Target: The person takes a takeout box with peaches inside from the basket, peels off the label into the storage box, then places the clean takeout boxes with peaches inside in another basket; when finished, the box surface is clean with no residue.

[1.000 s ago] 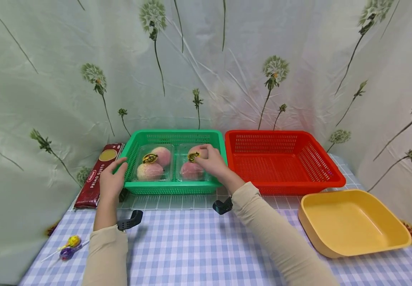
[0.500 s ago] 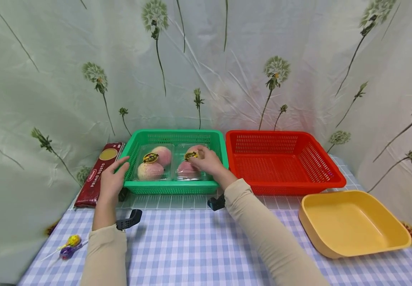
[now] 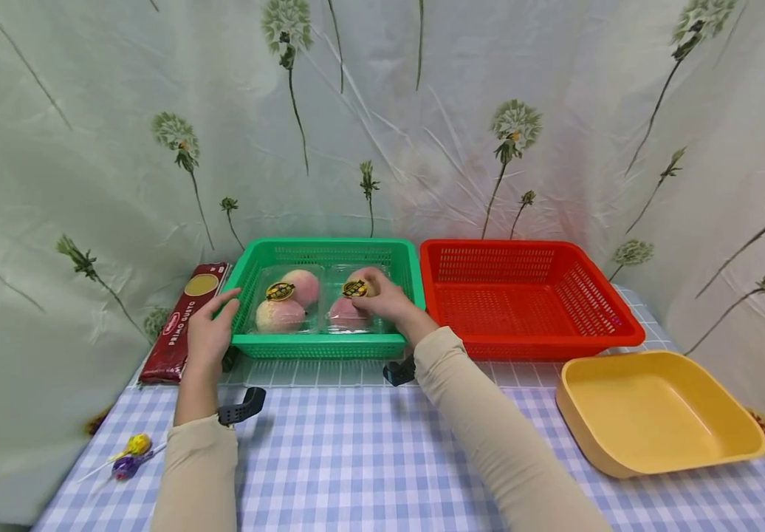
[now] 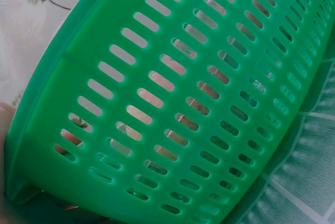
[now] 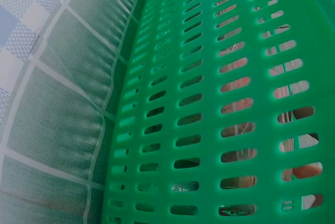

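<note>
The right hand (image 3: pixel 389 301) curls its fingers over the right clear peach pack (image 3: pixel 351 304) inside the green basket (image 3: pixel 319 346), the pack's long axis running front to back. The left hand (image 3: pixel 210 336), fingers relaxed, touches the basket's left front corner.

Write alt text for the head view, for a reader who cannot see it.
A person's right hand rests on the right-hand clear plastic pack of peaches inside a green slotted plastic basket, while the left hand touches the basket's left rim. Beside it on the checked tablecloth sit a red slotted plastic basket and a yellow plastic tray.
</note>
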Demonstrator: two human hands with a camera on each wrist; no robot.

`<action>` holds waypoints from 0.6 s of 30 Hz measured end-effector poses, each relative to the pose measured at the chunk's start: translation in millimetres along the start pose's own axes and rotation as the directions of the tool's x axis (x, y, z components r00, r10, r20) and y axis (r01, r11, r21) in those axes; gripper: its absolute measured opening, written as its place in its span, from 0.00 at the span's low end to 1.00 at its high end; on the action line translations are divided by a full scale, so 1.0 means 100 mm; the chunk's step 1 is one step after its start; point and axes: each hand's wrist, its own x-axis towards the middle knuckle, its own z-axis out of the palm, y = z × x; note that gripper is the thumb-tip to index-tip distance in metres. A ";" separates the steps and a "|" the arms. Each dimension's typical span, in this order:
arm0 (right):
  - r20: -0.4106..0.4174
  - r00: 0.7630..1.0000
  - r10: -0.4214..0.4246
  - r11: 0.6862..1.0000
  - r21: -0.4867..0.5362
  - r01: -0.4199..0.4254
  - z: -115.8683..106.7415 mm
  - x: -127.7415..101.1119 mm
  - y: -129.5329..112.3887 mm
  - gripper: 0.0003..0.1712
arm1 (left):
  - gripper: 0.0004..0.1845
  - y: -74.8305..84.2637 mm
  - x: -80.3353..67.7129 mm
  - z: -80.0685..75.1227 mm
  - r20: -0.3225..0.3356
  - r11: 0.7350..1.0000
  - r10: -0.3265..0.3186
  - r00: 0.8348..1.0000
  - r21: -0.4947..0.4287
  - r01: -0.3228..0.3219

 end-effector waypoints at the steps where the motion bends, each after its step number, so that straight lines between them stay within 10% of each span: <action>1: -0.009 1.000 0.003 1.000 -0.001 -0.003 0.00 0.00 0.00 0.33 | 0.25 0.00 0.00 0.00 -0.003 1.000 0.003 1.000 0.000 -0.003; 18: -0.112 0.993 0.025 1.000 -0.002 -0.025 0.01 -0.02 -0.01 0.31 | 0.24 0.01 -0.03 0.01 -0.030 1.000 -0.011 0.999 -0.012 0.010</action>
